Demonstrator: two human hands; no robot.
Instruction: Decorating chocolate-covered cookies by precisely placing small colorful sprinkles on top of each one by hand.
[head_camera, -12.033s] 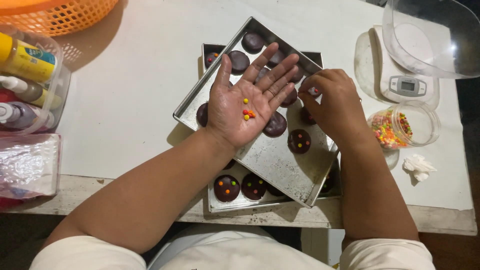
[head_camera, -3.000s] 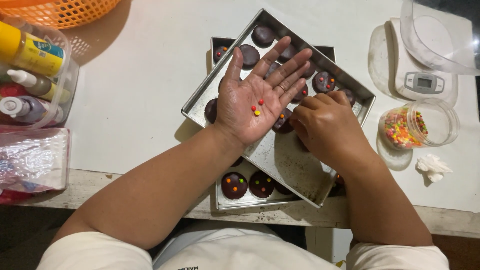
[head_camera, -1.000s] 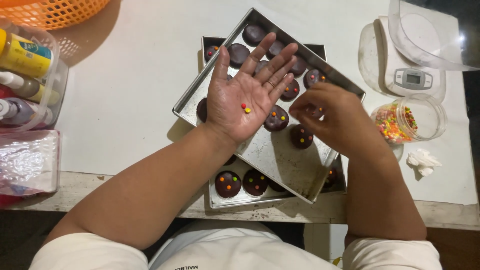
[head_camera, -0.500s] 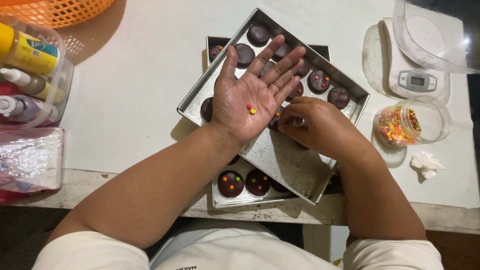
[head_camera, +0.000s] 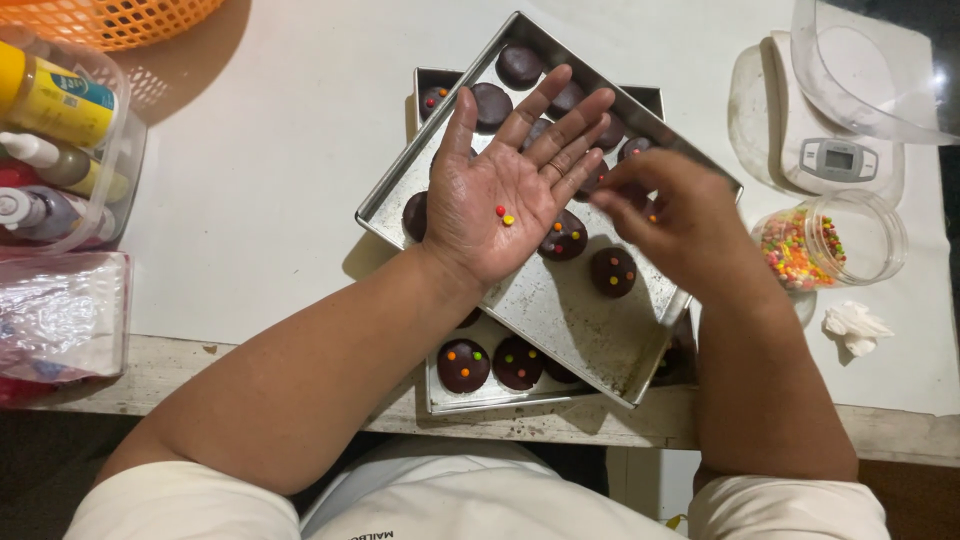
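White table (head_camera: 300, 150) w/ 2 stacked trays (head_camera: 600, 340); left hand (head_camera: 505, 195) fingers apart, right hand (head_camera: 675, 215) fingers pinched.

Two tiny round candies (head_camera: 504, 215), one red and one yellow, lie touching on an upturned palm. Dark round chocolate-coated cookies (head_camera: 612, 271), some candy-dotted, sit flat in the tilted upper metal tray (head_camera: 560, 310).

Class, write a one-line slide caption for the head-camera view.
Left hand held open with small candies on its palm; right hand over chocolate discs on a metal tray.
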